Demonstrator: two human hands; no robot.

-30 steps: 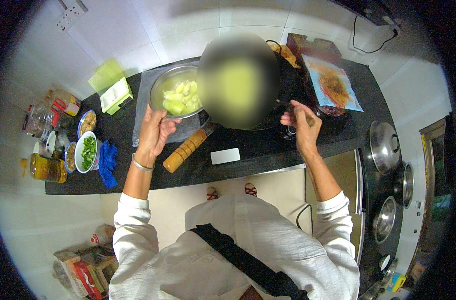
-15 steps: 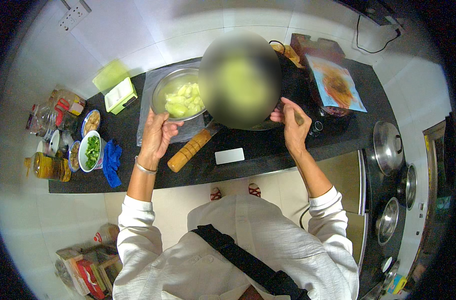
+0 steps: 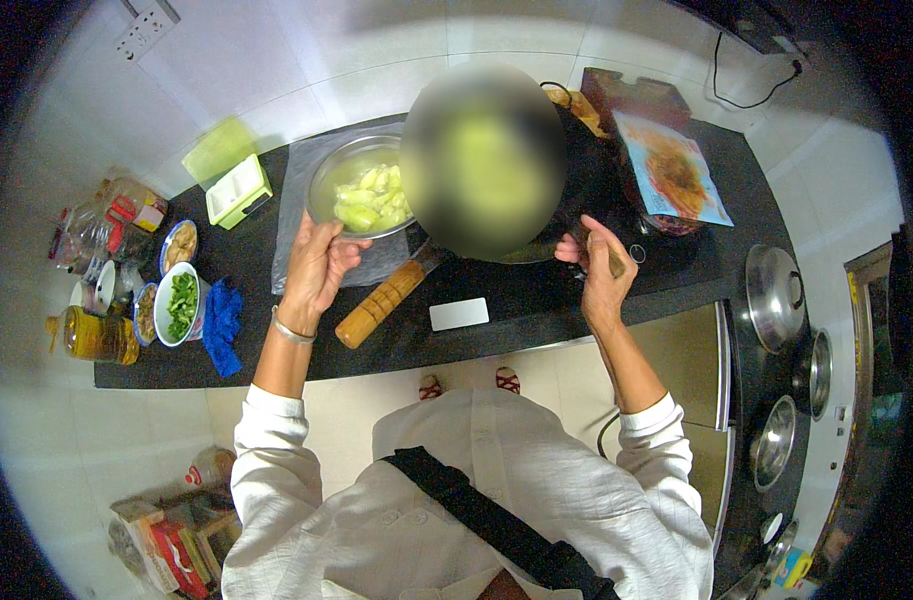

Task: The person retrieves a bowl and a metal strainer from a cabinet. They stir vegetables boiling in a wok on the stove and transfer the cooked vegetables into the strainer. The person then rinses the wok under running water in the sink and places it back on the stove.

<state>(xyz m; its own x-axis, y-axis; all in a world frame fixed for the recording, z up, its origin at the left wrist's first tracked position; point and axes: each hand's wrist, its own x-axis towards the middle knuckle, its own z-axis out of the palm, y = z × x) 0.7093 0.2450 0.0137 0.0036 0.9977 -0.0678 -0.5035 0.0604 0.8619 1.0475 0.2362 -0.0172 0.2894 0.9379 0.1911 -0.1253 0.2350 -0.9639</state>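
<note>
While the left hand (image 3: 317,265) clasps a bowl (image 3: 324,182), the right hand (image 3: 607,278) grips a handle (image 3: 618,264)

Nearest, around the frame's centre, one white slab (image 3: 459,314) lies on the counter (image 3: 542,310). Just left of it, one wooden grip (image 3: 379,305) points down-left, perhaps so it can be caught from the front; it seems to belong to one pan (image 3: 530,254), mostly lost in blur. Left of centre, the left hand is closed on the single bowl's rim, likely to steady it beside the pan; the green pieces (image 3: 362,217) inside overlap too much to count. Right of centre, the right hand curls round one handle, whose far end is hidden. At the left, one greens bowl (image 3: 164,318) and two dishes (image 3: 165,255) cluster, probably to leave working room. Farther off stand one lime box (image 3: 239,197), upper left, and one packet (image 3: 677,170), upper right.
</note>
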